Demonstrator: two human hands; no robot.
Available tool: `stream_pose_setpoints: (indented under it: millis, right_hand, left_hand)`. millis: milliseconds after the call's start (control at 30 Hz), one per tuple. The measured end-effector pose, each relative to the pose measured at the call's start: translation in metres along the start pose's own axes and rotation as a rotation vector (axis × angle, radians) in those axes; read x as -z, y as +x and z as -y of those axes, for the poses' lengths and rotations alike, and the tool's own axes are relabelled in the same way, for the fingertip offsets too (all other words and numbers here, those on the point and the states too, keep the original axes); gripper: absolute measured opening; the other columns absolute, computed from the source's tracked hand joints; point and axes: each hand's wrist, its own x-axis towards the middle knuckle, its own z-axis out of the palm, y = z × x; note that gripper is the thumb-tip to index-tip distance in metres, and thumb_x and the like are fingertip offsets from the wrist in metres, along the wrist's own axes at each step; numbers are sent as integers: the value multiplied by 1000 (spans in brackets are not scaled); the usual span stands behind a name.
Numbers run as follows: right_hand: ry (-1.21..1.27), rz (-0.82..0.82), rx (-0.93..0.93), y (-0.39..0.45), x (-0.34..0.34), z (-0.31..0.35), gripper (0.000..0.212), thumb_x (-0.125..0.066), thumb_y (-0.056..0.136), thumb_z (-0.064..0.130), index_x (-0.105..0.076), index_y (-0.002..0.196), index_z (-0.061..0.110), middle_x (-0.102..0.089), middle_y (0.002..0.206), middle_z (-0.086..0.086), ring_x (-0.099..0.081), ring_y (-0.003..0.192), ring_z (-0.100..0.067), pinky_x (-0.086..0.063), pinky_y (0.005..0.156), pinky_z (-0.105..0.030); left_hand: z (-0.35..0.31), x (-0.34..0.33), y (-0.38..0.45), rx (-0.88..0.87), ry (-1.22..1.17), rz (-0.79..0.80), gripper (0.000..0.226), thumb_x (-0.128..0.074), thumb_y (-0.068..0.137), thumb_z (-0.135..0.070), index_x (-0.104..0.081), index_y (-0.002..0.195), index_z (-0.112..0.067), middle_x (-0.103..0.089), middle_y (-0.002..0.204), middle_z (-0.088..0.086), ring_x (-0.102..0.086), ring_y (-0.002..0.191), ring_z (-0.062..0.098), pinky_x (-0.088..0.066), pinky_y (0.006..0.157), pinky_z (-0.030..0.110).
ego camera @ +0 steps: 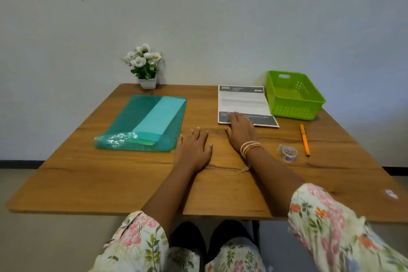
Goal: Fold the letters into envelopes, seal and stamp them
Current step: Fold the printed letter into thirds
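A printed letter (242, 101) with dark header and footer bands lies flat at the back right of the wooden table (110, 183). My right hand (240, 130) reaches forward, its straight fingers touching the letter's near left corner. My left hand (194, 148) rests flat on the table, fingers spread, holding nothing. To the left lies a teal translucent folder (143, 123) with pale sheets inside, probably envelopes. A small roll of stickers (288, 153) sits to the right of my right wrist.
A green plastic basket (294, 95) stands at the back right beside the letter. An orange pen (304, 140) lies right of the sticker roll. A white pot of flowers (145, 66) stands at the back edge against the wall.
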Motion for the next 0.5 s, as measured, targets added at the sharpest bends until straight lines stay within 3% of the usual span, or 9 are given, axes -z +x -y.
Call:
stream_pose_setpoints:
  millis: [133,333,500]
  right_hand:
    - [-38,140,22,21,6,-1,30,-43,98,27,-58,120,12,-61,122,-12,-58,109,-34,-48,89,-40]
    - [-229,74,108,22,8,5,21,-47,94,10,-65,102,7,-69,99,-13,-66,92,-31,-52,75,-38]
    - [-34,-41,-45,13,2,-1,17,-49,93,12,-65,97,7,-70,92,-15,-66,84,-34,-51,68,-36]
  left_hand:
    - [3,2,4,-11,32,-13,54,-30,97,-48,-29,148,-29,-20,160,0,-14,147,18,-9,117,47]
    - [4,-2,5,-4,18,-35,55,-30,96,-50,-28,149,-32,-21,160,-2,-14,147,17,-9,118,47]
    - [4,-3,7,0,9,-56,55,-32,96,-51,-30,148,-32,-22,159,-2,-16,147,16,-10,118,47]
